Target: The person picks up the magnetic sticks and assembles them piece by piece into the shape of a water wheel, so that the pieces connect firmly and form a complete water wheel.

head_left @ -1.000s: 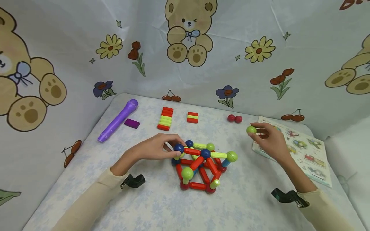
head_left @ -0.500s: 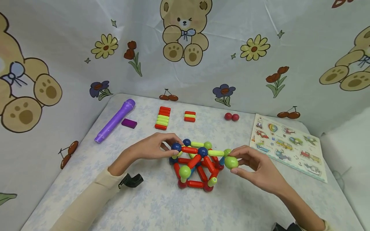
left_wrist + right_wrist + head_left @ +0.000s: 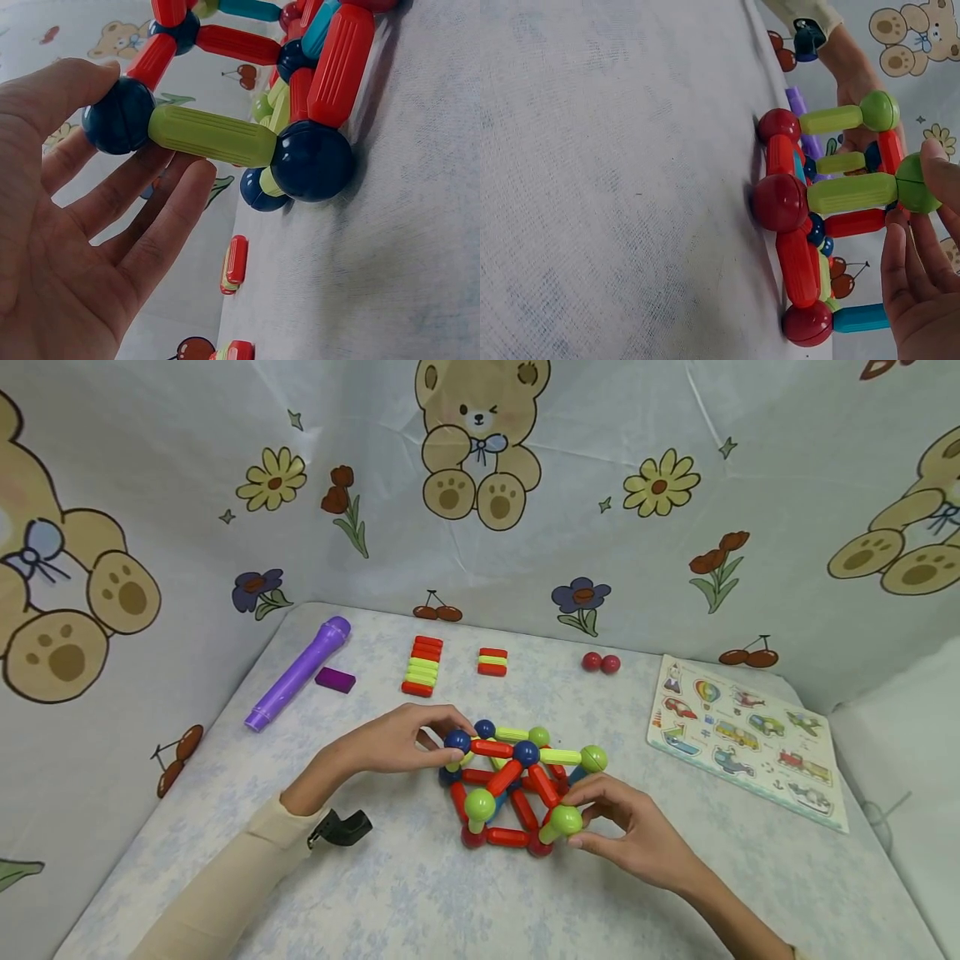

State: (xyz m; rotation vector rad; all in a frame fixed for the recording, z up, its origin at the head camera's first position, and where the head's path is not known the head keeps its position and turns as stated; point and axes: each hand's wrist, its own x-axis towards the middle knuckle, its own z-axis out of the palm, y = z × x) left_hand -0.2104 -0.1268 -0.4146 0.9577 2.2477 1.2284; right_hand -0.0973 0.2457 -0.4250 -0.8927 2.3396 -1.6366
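A frame of coloured magnetic rods and balls [image 3: 492,749] stands in the middle of the table. My left hand [image 3: 408,739] pinches a dark blue ball [image 3: 118,116] at its upper left corner, thumb on one side and fingers on the other. That ball tops a green rod [image 3: 214,135]. At the near right corner, my right hand [image 3: 630,831] holds a light green ball [image 3: 566,820] between thumb and fingers. In the right wrist view this ball touches the end of an upright green rod [image 3: 853,193], which stands on a red ball [image 3: 780,202].
Behind the frame lie red and green rods [image 3: 422,667], a smaller rod group [image 3: 492,662] and two red balls [image 3: 592,662]. A purple microphone-shaped tube [image 3: 298,675] and a purple block [image 3: 335,680] are at left. An illustrated board [image 3: 750,739] lies at right.
My right hand has carried the green ball left and nearer, from beside the board to the upright green rod at the frame's near right corner. The left hand keeps its hold on the blue ball.
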